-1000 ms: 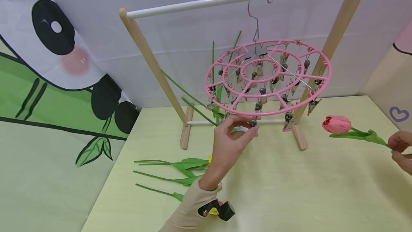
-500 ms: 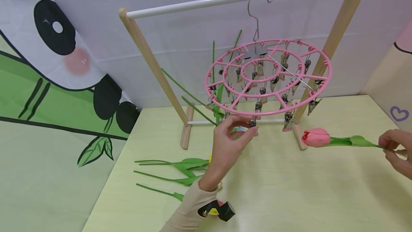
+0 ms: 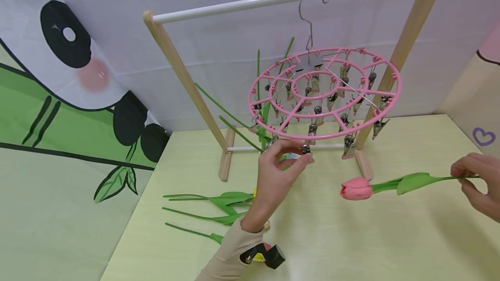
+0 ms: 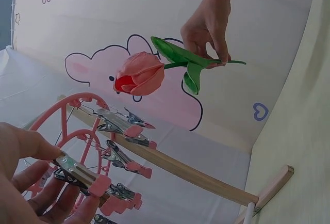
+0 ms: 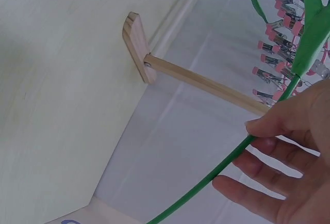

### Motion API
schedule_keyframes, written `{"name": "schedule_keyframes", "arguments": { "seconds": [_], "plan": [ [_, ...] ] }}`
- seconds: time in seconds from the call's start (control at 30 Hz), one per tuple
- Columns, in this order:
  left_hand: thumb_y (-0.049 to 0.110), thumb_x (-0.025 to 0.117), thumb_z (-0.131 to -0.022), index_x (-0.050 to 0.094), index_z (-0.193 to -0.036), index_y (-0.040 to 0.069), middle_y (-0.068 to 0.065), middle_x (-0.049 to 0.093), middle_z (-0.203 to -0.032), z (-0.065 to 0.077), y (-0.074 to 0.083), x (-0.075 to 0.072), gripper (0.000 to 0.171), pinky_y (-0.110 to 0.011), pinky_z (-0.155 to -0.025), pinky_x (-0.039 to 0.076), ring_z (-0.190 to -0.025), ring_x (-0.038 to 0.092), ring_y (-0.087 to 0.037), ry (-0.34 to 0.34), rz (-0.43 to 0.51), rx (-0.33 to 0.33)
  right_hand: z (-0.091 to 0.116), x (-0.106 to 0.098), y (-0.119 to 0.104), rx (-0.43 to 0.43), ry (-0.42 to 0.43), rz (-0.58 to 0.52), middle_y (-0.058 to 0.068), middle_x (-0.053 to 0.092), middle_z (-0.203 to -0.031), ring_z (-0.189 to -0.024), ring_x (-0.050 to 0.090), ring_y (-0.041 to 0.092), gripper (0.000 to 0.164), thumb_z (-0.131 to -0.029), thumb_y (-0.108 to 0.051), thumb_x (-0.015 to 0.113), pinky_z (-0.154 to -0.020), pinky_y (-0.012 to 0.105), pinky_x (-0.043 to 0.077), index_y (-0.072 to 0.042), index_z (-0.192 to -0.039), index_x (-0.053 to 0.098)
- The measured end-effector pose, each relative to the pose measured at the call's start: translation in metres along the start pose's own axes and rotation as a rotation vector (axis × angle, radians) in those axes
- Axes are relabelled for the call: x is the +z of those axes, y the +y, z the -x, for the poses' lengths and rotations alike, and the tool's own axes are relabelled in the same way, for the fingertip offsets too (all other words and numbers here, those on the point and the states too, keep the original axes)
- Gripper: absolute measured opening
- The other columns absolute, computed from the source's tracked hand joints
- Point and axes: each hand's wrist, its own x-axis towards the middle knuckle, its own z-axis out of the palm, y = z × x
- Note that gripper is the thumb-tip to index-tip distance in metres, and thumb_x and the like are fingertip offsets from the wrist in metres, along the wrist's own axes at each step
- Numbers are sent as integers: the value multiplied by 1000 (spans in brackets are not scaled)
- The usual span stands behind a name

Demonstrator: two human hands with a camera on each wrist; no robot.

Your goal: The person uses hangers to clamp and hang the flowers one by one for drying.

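Observation:
Thumb and fingers of my left hand (image 3: 275, 170) pinch a metal clip (image 4: 82, 173) with pink tips, which hangs from the front rim of a round pink clip hanger (image 3: 289, 130). My right hand (image 3: 478, 181) pinches the green stem (image 5: 229, 158) of a pink artificial tulip (image 3: 356, 188). The tulip lies sideways in the air, its bloom pointing left toward the hanger, below and right of the held clip. In the left wrist view, the bloom (image 4: 140, 74) is apart from the clips.
The hanger hooks onto a white rail (image 3: 234, 7) on a wooden stand (image 3: 416, 21). Several tulips (image 3: 222, 219) lie on the table (image 3: 351, 237) at left, partly behind my left forearm. More green stems (image 3: 230, 112) rise behind the hanger's left side.
My right hand has moved left with the tulip, and the bloom has swung left and down. My left hand stays at the clip.

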Motion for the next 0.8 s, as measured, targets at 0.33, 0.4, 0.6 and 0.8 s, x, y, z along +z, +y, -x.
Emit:
{"name": "schedule_keyframes", "arguments": {
  "seconds": [0.33, 0.4, 0.6, 0.8],
  "plan": [
    [2, 69, -84, 62, -106, -2, -13, 60, -103, 1, 1, -1, 24, -37, -81, 56, -92, 61, -24, 0, -15, -15, -9, -2, -12, -81, 12, 16, -10, 52, -68, -77, 38, -16, 15, -76, -8, 45, -61, 4, 39, -5, -71, 59],
    [2, 69, -84, 62, -106, -2, -13, 60, -103, 1, 1, -1, 24, -38, -81, 56, -92, 61, -24, 2, -13, -13, -10, -2, -14, -93, 18, 15, -9, 52, -68, -77, 38, -16, 26, -82, -19, 40, -61, 4, 39, -5, -71, 59],
    [2, 68, -84, 62, -105, -2, -11, 60, -102, 1, 1, -1, 23, -39, -81, 56, -91, 62, -23, 7, -16, 0, -16, -3, -21, -119, 48, 36, -8, 51, -67, -77, 37, -18, 50, -91, -42, 31, -62, 4, 38, -5, -70, 58],
    [2, 68, -84, 62, -105, -2, -13, 60, -103, 1, 1, -1, 23, -44, -82, 55, -92, 62, -24, 2, -7, -1, -21, -3, -26, -150, 78, 75, -6, 51, -65, -77, 36, -16, 53, -92, -44, 29, -56, 12, 35, -6, -68, 58]
  ]
}}
